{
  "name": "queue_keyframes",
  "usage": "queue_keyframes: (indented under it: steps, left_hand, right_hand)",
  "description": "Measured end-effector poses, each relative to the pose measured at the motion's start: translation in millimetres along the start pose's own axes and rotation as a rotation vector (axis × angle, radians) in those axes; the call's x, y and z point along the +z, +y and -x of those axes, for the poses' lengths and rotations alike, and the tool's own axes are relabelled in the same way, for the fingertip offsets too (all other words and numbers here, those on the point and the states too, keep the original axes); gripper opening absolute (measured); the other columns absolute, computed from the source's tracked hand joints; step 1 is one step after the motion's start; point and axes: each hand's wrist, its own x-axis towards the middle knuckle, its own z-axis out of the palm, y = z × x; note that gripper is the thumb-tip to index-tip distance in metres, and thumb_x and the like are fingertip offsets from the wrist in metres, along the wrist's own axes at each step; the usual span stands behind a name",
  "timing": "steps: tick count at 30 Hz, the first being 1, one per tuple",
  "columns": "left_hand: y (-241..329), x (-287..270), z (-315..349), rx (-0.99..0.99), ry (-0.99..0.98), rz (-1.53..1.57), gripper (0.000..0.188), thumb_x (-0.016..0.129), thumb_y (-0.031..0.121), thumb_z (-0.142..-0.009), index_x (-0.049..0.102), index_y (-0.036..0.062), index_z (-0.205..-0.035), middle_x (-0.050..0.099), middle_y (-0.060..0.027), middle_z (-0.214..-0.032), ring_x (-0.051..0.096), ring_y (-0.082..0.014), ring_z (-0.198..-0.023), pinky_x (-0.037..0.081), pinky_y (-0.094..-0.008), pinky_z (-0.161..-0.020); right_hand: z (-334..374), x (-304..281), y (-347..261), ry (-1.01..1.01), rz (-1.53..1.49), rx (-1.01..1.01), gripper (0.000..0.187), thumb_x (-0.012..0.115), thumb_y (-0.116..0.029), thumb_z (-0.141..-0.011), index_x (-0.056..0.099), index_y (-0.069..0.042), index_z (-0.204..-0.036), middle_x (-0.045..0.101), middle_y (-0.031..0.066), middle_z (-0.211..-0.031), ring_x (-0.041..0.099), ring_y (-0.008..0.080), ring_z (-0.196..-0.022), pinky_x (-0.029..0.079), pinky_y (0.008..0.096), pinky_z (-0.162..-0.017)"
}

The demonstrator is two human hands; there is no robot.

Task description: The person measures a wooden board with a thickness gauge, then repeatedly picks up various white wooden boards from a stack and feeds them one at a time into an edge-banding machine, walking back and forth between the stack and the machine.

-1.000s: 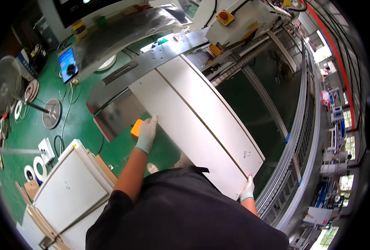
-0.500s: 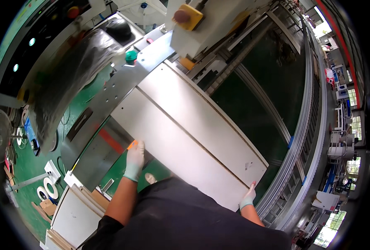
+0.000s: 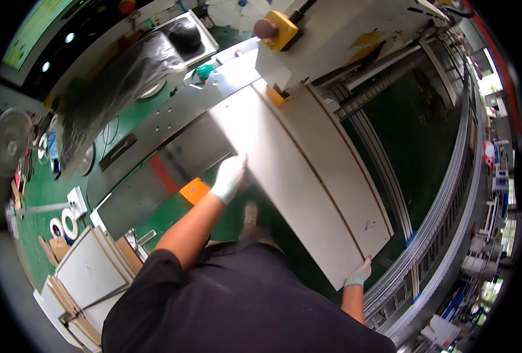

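Note:
Two long white panels lie side by side, slanting from the machine's metal table [image 3: 184,112] toward my right. The near panel [image 3: 284,182] is between my hands. My left hand [image 3: 230,176], in a pale glove, is closed on its near long edge. My right hand [image 3: 360,274], also gloved, grips its right end, with the thumb close to the seam. Alongside it runs the far panel [image 3: 337,147], its upper end reaching under the machine head [image 3: 325,41]. The undersides of both panels and the fingers beneath them are hidden.
A yellow box with a dark red button [image 3: 275,29] juts from the machine head. An orange block [image 3: 194,191] sits near my left forearm. Boards [image 3: 90,265] are stacked at lower left. A curved metal rail [image 3: 449,194] runs along the right, above green floor.
The panels have shifted toward the far right relative to the metal table, the far one now under the machine head. My left hand has moved forward and right along with the near panel.

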Motion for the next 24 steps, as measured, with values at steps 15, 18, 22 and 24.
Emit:
queue_keyframes:
  steps: [15,18,22,24]
  left_hand:
    - [-25,-135,185,0.897,0.018,-0.853,0.033,0.061,0.030,-0.088,0.062,0.0030,-0.106,0.064,-0.0171,-0.102,0.061,-0.0365,-0.096,0.049,-0.0452,-0.087]
    - [-103,-239,256,0.897,0.238,-0.773,0.028,0.065,0.025,-0.085,0.066,0.0036,-0.103,0.068,-0.0154,-0.102,0.064,-0.0338,-0.097,0.051,-0.0431,-0.086]
    - [-214,-400,336,0.361,0.709,-0.965,0.034,0.068,0.026,-0.082,0.067,0.0041,-0.108,0.067,-0.0171,-0.107,0.064,-0.0344,-0.101,0.051,-0.0421,-0.090]
    - [-272,-472,366,-0.043,0.768,-0.934,0.060,0.063,0.043,-0.086,0.052,0.0064,-0.132,0.054,-0.0187,-0.133,0.057,-0.0366,-0.115,0.044,-0.0437,-0.101]
  right_hand:
    - [128,200,24,-0.668,0.308,-0.774,0.039,0.046,-0.023,-0.103,0.048,0.001,-0.133,0.055,0.0183,-0.132,0.055,0.0269,-0.122,0.042,0.0367,-0.106]
    - [207,192,82,-0.908,0.304,-0.458,0.040,0.047,-0.032,-0.104,0.052,-0.003,-0.130,0.059,0.0163,-0.127,0.059,0.0260,-0.117,0.045,0.0375,-0.102]
    - [296,175,159,-1.160,0.606,-0.220,0.044,0.057,-0.037,-0.098,0.056,-0.003,-0.126,0.065,0.0138,-0.116,0.064,0.0242,-0.106,0.050,0.0377,-0.094]
    - [347,171,180,-1.380,0.814,-0.205,0.035,0.057,-0.029,-0.099,0.059,-0.001,-0.120,0.066,0.0125,-0.110,0.065,0.0199,-0.097,0.051,0.0317,-0.087]
